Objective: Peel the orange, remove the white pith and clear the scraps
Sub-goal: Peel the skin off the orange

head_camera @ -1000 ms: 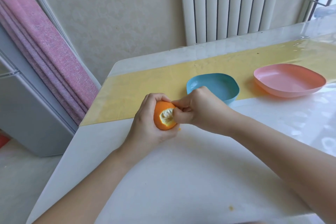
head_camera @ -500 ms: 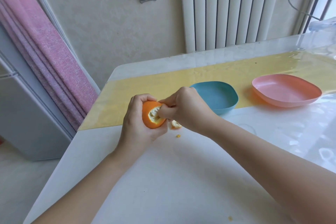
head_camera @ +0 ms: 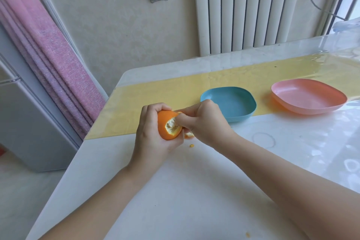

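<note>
Over the near-left part of the white tabletop, seen from the head camera, the orange is held in the air by both hands. It is gripped by the left hand, whose fingers are curled round its far side and underside. One patch of the skin is already opened, and pale pith is shown inside it. The right hand is closed at this opening, and the torn edge of the skin is pinched by its fingertips. A piece of peel is seen just below the right hand, but it cannot be told whether it hangs from the fruit or lies on the tabletop. A small orange scrap is lying on the tabletop just beside the hands, and another scrap is found well apart, near the bottom edge. A yellow strip is laid across the far part of the tabletop. On it a blue dish is placed just behind the right hand, and a pink dish is placed to the right of it, apart. A white radiator and a pink curtain are seen behind.
</note>
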Tool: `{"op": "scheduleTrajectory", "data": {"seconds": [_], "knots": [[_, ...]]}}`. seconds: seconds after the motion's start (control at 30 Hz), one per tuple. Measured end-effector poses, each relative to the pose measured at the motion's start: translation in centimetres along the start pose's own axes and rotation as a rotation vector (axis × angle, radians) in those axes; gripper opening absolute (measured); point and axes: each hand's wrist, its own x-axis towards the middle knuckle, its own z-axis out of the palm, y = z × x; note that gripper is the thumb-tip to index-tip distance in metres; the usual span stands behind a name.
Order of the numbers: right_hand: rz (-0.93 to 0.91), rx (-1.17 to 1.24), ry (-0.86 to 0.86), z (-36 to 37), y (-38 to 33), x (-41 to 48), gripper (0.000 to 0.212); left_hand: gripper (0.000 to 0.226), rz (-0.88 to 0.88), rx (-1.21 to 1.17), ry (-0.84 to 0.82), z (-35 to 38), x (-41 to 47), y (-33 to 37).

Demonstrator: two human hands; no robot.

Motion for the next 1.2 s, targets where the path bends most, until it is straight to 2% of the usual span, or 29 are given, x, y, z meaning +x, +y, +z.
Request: {"op": "scheduleTrajectory", "data": {"seconds": [0.07,0.23,0.33,0.43,0.53,0.6,0.7,0.83,0.87,0.97,1.03,1.1,1.2], "knots": [[0.030,0.057,0.030,0.4,0.0,-0.1,0.038,0.066,0.019,0.032,0.045,0.1,-0.1,0.1],[0.083,0.153,0.048,0.9,0.0,0.1,0.049,0.067,0.043,0.064,0.116,0.1,0.0,0.2],[0.123,0.267,0.071,1.1,0.4,0.3,0.045,0.067,0.066,0.075,0.132,0.2,0.0,0.0],[0.160,0.358,0.076,1.4,0.6,0.5,0.027,0.067,0.082,0.082,0.153,0.2,0.1,-0.1],[0.202,0.415,0.066,1.3,0.7,0.3,0.046,0.065,0.092,0.043,0.192,0.2,0.3,0.3],[0.202,0.432,0.061,1.4,0.5,0.2,0.041,0.061,0.088,0.017,0.203,0.2,0.6,0.8],[0.116,0.259,0.021,1.0,0.2,0.5,0.033,0.062,-0.020,-0.055,0.170,-0.3,1.0,1.0],[-0.095,-0.378,0.033,-0.2,0.8,0.8,0.031,0.060,-0.204,-0.269,-0.002,-1.1,1.6,0.6],[-0.121,-0.464,0.016,-0.5,1.1,0.8,0.028,0.064,-0.259,-0.333,-0.036,-1.2,1.7,0.4],[-0.118,-0.540,-0.073,-1.0,1.6,0.9,0.017,0.074,-0.446,-0.502,-0.067,-1.4,2.2,-0.4],[-0.124,-0.573,-0.083,-1.1,1.6,1.0,0.015,0.069,-0.553,-0.641,-0.098,-1.5,2.4,-0.8],[-0.126,-0.602,-0.097,-1.1,1.6,1.0,0.017,0.061,-0.645,-0.820,-0.129,-1.5,2.5,-0.8],[-0.126,-0.648,-0.134,-1.1,1.5,1.0,0.026,0.063,-0.786,-1.032,-0.135,-1.6,2.6,-0.7]]}}
